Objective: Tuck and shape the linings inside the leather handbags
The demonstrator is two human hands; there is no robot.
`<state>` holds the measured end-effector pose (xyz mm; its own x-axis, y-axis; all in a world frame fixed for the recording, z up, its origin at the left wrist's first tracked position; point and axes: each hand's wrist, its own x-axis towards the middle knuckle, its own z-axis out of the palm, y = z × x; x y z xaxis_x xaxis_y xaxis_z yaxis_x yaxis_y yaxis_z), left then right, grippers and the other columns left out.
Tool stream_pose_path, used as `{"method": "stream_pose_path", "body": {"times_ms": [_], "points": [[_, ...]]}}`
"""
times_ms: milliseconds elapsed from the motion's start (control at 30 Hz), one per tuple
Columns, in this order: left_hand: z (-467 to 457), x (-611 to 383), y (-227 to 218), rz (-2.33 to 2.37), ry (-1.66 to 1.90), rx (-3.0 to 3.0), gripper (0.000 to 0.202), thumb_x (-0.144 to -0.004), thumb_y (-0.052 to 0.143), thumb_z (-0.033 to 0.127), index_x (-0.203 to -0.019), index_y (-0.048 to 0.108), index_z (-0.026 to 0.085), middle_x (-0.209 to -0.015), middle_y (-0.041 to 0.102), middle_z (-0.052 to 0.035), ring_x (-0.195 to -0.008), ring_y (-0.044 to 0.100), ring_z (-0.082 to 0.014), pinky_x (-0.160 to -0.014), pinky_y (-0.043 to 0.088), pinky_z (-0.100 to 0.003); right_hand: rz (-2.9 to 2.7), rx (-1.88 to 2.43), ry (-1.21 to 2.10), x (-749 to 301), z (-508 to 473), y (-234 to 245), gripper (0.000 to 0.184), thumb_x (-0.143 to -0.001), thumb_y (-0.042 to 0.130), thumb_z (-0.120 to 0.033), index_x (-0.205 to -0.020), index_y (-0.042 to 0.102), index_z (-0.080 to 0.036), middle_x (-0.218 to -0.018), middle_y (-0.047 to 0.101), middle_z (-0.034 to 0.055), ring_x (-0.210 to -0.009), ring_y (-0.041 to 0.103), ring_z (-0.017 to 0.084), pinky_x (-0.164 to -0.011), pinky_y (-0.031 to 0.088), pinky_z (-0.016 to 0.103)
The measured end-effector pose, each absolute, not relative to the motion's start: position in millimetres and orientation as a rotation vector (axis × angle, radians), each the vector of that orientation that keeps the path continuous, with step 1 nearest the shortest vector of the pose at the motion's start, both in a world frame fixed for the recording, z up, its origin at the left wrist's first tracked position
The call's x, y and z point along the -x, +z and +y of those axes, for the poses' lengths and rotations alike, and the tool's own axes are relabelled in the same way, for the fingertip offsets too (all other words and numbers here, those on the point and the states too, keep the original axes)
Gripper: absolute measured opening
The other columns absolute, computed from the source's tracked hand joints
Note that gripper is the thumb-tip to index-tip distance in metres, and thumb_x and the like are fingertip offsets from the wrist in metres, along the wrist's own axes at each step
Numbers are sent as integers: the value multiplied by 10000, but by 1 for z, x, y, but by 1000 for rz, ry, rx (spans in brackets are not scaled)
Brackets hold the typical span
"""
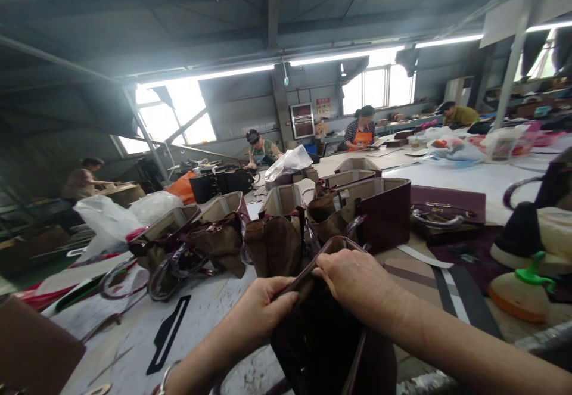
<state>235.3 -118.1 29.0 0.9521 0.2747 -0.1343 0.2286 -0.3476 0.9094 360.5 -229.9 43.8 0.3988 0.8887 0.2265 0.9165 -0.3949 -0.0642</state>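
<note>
A dark maroon handbag (330,341) stands close in front of me, its mouth facing up and its inside in deep shadow. My left hand (268,305) pinches the bag's rim between thumb and fingers on the left. Higher up on the same edge, my right hand (348,273) grips the rim, fingers curled over it. Just beyond, a brown cloth lining (274,243) hangs out of one of several unfinished bags. A flat black cut-out piece (168,332) lies on the table left of my left hand.
Several maroon bag bodies (386,216) stand in rows ahead. A closed maroon bag (465,204) lies to the right, near a bottle with a green top (521,294). Plastic bags (105,222) sit at left. Co-workers, including a person in an orange apron (363,136), sit farther back.
</note>
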Motion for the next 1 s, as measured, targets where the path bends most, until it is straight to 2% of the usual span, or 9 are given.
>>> {"method": "stream_pose_path", "body": {"times_ms": [233,600,900,1000], "points": [[-120,-238,33,326,28,-1856,313,-730,522,303,-976,596,125,-723,560,-13,-585,432,-93,-540,346,-191,-1615,2466,-235,-363,-230,42,230,-818,431,-259,-729,626,-176,-668,659,85,-645,624,230,-537,436,279],[-122,-241,30,269,11,-1828,331,-744,515,330,-1004,584,137,-733,564,-12,-603,453,-103,-565,367,-196,-1601,2456,-286,-359,-232,48,226,-809,452,-244,-705,635,-164,-653,659,88,-628,625,222,-566,451,288],[-111,-259,29,263,1,-2003,307,-732,499,369,-835,621,106,-596,482,16,-493,346,-67,-483,310,-182,-1594,2446,-368,-362,-231,40,194,-789,484,-244,-697,639,-171,-634,656,82,-608,623,228,-505,429,274],[-108,-265,27,330,-28,-2049,297,-721,487,359,-728,613,91,-529,421,28,-449,305,-58,-427,257,-179,-1557,2479,-424,-363,-234,40,196,-789,494,-302,-709,626,-182,-646,656,67,-608,619,235,-484,405,272]]}}
